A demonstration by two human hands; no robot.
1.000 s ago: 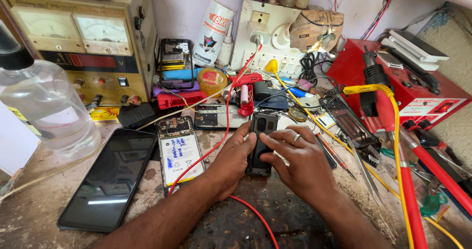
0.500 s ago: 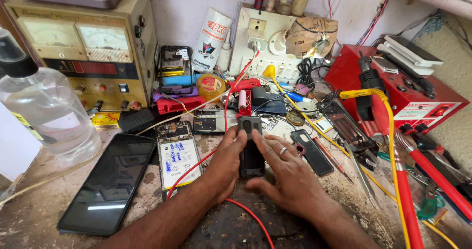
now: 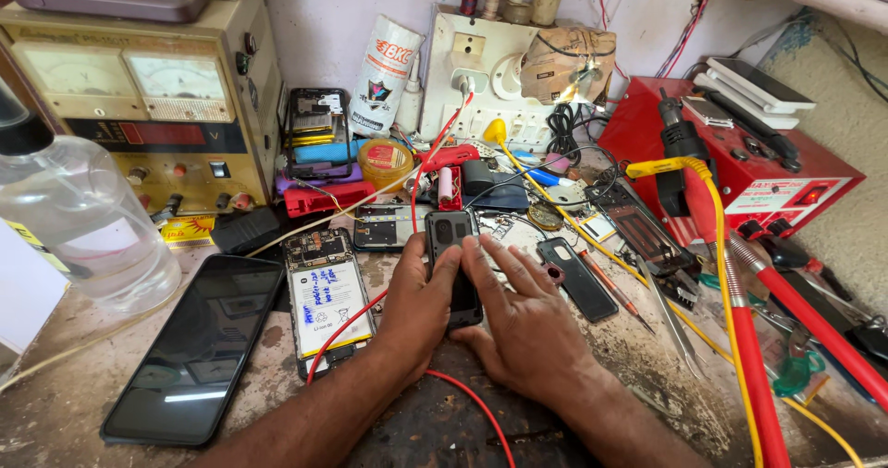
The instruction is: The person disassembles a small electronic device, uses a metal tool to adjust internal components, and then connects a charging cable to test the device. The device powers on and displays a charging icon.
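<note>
While both hands press on it, the small dark phone body serves as the landmark for every line below.

Phone body: lies flat on the worn counter, upright in the view, its camera end pointing away from the person, about mid-counter.

Left hand: lies against the phone body's left edge, fingers close together and curled onto its upper face, thumb hidden; it presses rather than lifts.

Right hand: lies flat at the phone body's right edge, fingers slightly spread and stretched forward, a ring on one, the thumb tucked under the body's near end.

Red wire: runs out from under the wrists, just nearer the person than the phone body, and curves off the counter edge.

Opened phone with white battery: just left of the phone body, beside the left wrist, back cover off.

Black screen panel: farther left of the phone body, lying face up, apart from both hands.

Clear bottle: well left of the phone body, standing upright.

Slim black cover piece: just right of the phone body, beyond the right fingertips, not touched.

Tweezers: right of the phone body, past the cover piece.

Meter box: behind and left of the phone body, against the wall.

Red station: behind and right of the phone body.
</note>
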